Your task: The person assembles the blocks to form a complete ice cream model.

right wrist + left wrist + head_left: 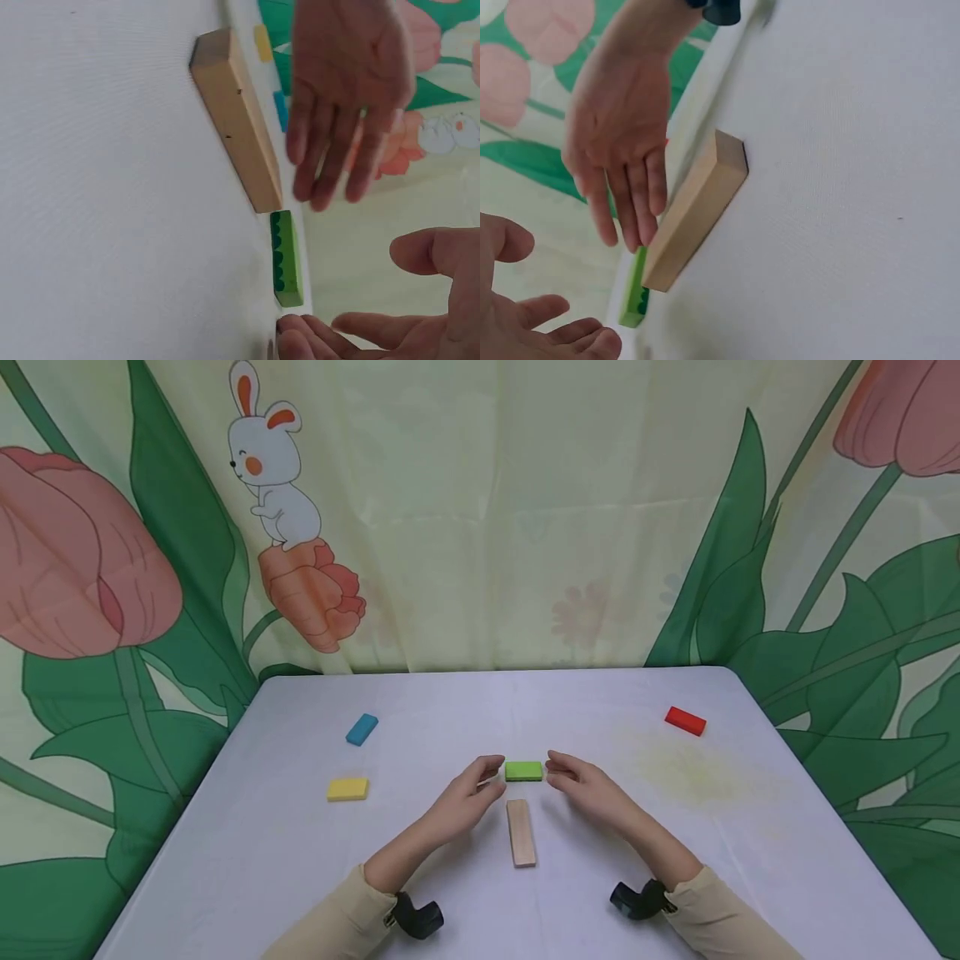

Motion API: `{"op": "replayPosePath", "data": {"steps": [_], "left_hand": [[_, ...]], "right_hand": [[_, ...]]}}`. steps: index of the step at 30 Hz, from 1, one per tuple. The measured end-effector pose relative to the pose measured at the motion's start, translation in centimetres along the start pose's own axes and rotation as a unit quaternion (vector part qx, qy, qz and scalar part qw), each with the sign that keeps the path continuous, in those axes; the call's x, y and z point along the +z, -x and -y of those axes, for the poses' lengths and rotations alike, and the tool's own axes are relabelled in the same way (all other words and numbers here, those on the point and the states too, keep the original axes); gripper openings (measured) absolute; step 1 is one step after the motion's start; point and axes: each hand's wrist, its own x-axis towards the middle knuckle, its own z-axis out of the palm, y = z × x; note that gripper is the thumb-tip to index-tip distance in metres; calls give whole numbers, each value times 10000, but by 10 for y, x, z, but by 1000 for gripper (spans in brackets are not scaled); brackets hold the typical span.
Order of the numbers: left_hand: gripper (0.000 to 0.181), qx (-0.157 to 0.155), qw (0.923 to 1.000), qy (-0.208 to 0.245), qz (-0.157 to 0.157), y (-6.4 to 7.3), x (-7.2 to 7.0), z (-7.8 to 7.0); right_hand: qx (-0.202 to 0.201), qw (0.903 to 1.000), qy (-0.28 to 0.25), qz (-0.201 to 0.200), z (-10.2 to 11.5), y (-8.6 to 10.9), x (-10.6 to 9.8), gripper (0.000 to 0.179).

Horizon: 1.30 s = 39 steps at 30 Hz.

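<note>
A green block (523,771) lies crosswise on the white table, between my two hands. My left hand (468,797) is just left of it, fingers relaxed and holding nothing. On its right side my right hand (588,787) stands likewise, with a small gap to the block. Nearer to me, a plain wooden block (521,833) lies lengthwise below the green one. In the right wrist view the green block (287,259) shows a dark green scalloped side, close to the end of the wooden block (238,124).
Left on the table (247,877) are a blue block (362,729) and a yellow block (347,789). A red block (686,721) lies at the far right. Behind the table hangs a cloth (487,527) printed with tulips and a rabbit.
</note>
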Motion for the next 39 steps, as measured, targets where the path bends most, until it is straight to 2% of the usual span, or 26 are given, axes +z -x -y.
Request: {"op": "replayPosePath", "data": {"steps": [4, 6, 9, 16, 23, 30, 39], "left_hand": [[56, -256, 9977, 625, -75, -9, 2, 7], [56, -331, 9960, 819, -86, -11, 3, 9], [55, -429, 9941, 989, -74, -13, 3, 10], [53, -627, 9930, 1002, 23, -7, 0, 9], [54, -662, 9919, 1052, 257, 2, -2, 8], [54, -583, 9910, 1140, 382, 8, -1, 11], [53, -672, 9901, 1114, 521, 15, 2, 6]], "right_hand": [[138, 9973, -643, 328, -1, -1, -4, 60], [97, 9949, -861, 526, -1, -1, -5, 60], [95, 9931, -997, 617, -1, -2, -5, 59], [309, 9905, -1165, 663, 0, -3, -2, 57], [393, 9894, -1185, 744, 2, 0, -2, 53], [311, 9872, -1290, 881, 0, 2, -1, 54], [202, 9825, -1519, 1058, -3, 6, -2, 55]]}}
